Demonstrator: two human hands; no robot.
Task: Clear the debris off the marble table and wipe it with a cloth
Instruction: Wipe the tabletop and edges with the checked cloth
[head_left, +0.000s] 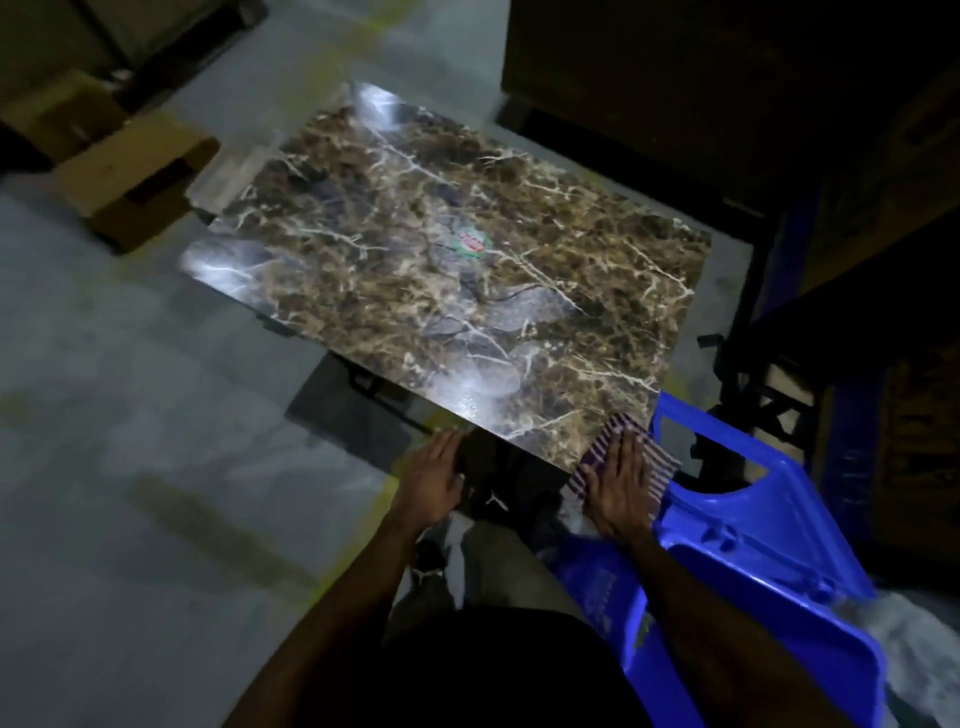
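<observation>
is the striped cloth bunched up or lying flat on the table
Lying flat. The striped cloth is spread at the near right corner of the marble table, pressed under the open right hand; its stripes show on both sides.

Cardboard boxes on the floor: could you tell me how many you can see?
1 clearly: an open cardboard box left of the marble table's far end. Dark shapes behind may be more.

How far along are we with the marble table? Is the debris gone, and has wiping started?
Debris looks cleared: the marble table shows no loose bits, only a small round sticker near the middle. Wiping is in hand: the right hand presses a striped cloth flat on the near right corner, while the left hand rests at the near edge. The rest of the top seemingly remains to wipe.
</observation>
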